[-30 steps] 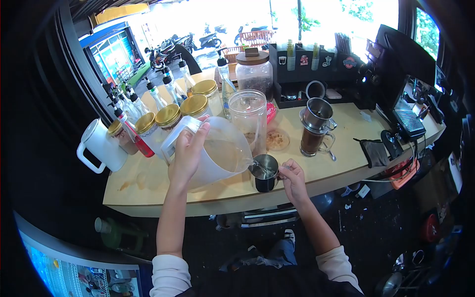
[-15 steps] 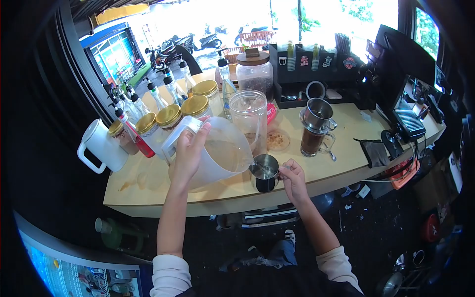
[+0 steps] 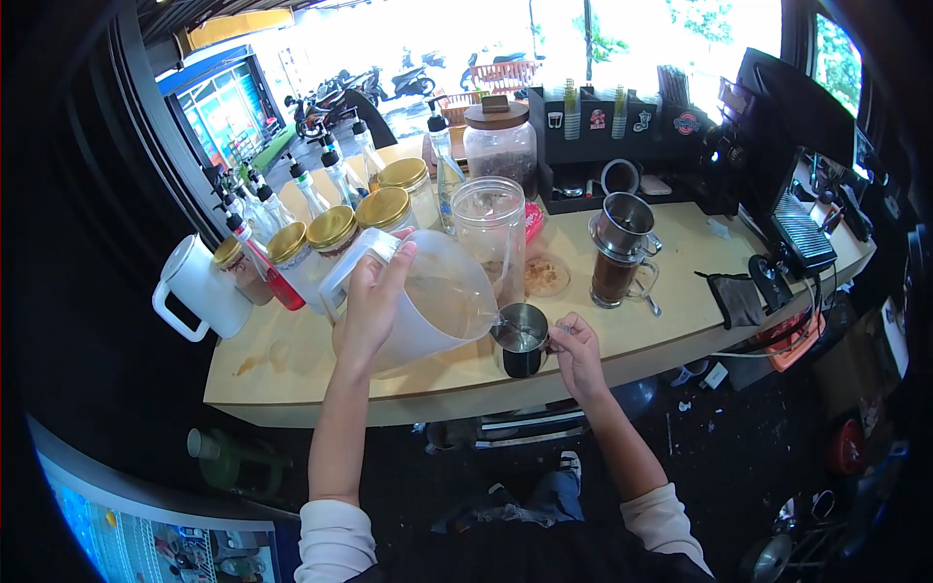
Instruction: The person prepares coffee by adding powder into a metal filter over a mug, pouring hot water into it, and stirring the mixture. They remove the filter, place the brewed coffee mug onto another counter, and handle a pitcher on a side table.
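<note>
- Cloudy plastic pitcher [image 3: 428, 296] tilting, clear liquid streaming into the round, shiny metal cup [image 3: 521, 340] by the counter's [image 3: 428, 384] front edge!
- Left hand [image 3: 374, 287]: fingers wrapped around the pitcher's smooth handle.
- Right hand [image 3: 575, 348]: thumb and fingers together, pinching the cup's handle.

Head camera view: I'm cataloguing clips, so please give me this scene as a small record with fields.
left hand: grips the handle of a tilted pitcher; hand at
right hand: holds the handle of a metal cup; hand at
liquid: a thin stream runs from pitcher into cup
behind the cup: clear jar
to its right: glass mug, metal filter on top
far left: white jug, upright on the counter
</note>
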`<action>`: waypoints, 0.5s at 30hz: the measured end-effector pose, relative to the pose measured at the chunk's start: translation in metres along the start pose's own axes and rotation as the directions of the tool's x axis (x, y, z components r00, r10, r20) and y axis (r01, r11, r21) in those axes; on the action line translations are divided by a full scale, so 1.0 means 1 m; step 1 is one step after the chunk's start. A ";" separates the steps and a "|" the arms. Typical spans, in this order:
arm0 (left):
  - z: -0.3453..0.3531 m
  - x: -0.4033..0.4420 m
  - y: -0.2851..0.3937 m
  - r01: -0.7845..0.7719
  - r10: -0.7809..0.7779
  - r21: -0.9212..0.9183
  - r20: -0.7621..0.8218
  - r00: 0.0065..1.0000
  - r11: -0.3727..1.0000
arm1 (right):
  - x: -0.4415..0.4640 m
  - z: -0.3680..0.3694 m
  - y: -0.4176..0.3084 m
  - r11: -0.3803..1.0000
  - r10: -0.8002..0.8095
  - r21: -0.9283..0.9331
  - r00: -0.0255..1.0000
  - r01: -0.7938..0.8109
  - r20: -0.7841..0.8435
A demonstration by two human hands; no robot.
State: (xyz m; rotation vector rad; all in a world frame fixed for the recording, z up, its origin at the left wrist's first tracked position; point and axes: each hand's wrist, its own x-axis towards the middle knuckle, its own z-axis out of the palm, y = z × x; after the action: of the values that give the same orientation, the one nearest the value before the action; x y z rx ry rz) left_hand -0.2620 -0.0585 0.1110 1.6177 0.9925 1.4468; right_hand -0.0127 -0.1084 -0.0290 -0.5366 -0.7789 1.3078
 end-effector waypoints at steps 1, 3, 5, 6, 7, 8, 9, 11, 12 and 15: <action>0.000 0.000 0.000 -0.002 0.002 -0.004 0.003 1.000 1.000 | 0.000 0.001 0.000 1.000 0.000 0.000 1.000 0.000 0.000; 0.000 0.000 0.000 -0.004 0.004 -0.007 0.005 1.000 1.000 | 0.000 0.001 -0.001 1.000 -0.004 -0.006 1.000 0.004 0.003; -0.001 0.000 -0.002 0.010 -0.009 -0.039 0.008 1.000 0.999 | 0.001 -0.004 0.002 1.000 -0.011 -0.002 1.000 0.011 0.021; 0.000 0.000 -0.001 0.009 -0.009 -0.038 0.008 1.000 0.999 | 0.001 -0.005 0.003 1.000 -0.018 0.001 0.999 0.018 0.039; 0.000 0.000 0.001 0.010 -0.010 -0.031 0.012 1.000 0.999 | 0.001 -0.005 0.003 1.000 -0.018 0.002 0.999 0.018 0.039; 0.001 0.000 0.001 0.011 -0.010 -0.025 0.015 1.000 1.000 | 0.001 -0.005 0.003 1.000 -0.019 0.002 0.999 0.019 0.037; 0.001 0.000 0.001 0.010 -0.010 -0.024 0.016 1.000 1.000 | 0.001 -0.004 0.003 1.000 -0.021 0.003 0.999 0.021 0.034; 0.001 0.000 0.001 0.012 -0.012 -0.036 0.009 1.000 0.999 | 0.001 -0.004 0.002 1.000 -0.017 0.008 0.999 0.016 0.033; 0.001 0.000 0.001 0.012 -0.011 -0.036 0.009 1.000 0.999 | 0.001 -0.003 0.002 1.000 -0.012 0.012 0.999 0.011 0.031; 0.002 0.000 0.002 0.006 -0.006 -0.013 0.010 1.000 1.000 | 0.000 -0.002 0.002 1.000 -0.010 -0.006 1.000 0.010 0.021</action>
State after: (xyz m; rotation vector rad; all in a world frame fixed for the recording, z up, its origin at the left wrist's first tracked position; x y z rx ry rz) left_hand -0.2598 -0.0595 0.1122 1.6098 0.9802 1.4370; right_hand -0.0118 -0.1078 -0.0317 -0.5244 -0.8025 1.3038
